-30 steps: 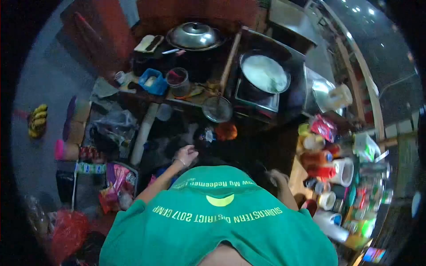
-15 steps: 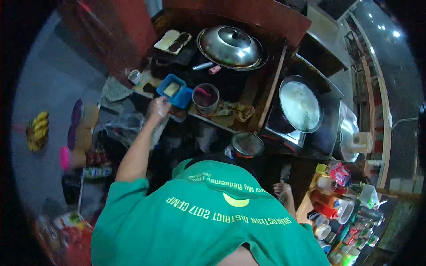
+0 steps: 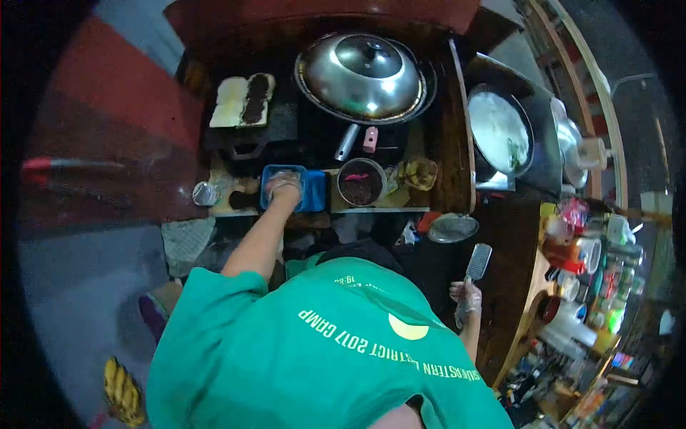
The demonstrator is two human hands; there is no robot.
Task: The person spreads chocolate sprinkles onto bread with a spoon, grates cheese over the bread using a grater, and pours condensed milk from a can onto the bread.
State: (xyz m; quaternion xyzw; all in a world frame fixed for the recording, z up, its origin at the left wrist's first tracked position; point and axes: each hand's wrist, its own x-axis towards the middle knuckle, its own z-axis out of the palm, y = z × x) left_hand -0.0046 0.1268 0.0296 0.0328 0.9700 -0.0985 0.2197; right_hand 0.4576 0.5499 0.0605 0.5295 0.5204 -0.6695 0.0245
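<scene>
My left hand (image 3: pixel 284 184), in a clear plastic glove, reaches down into a blue plastic container (image 3: pixel 266 194) on the counter. Its fingers close around a pale block that looks like cheese, mostly hidden under them. The container's blue lid or second half (image 3: pixel 316 191) lies just to the right. My right hand (image 3: pixel 466 297), gloved too, grips the handle of a flat metal grater (image 3: pixel 479 262), which points up and away from me. At the back left, two bread slices (image 3: pixel 243 100) lie side by side, one covered with a dark spread.
A lidded wok (image 3: pixel 361 79) stands at the back. A tub of dark filling (image 3: pixel 361 183) with a pink utensil sits right of the container. Farther right are a pan of white liquid (image 3: pixel 499 130) and a shelf crowded with bottles (image 3: pixel 572 257). Bananas (image 3: pixel 123 392) lie lower left.
My left hand has gone from the container's near edge into it, covering the pale block. My right hand has come up with the grater, now plainly in sight. The view has turned.
</scene>
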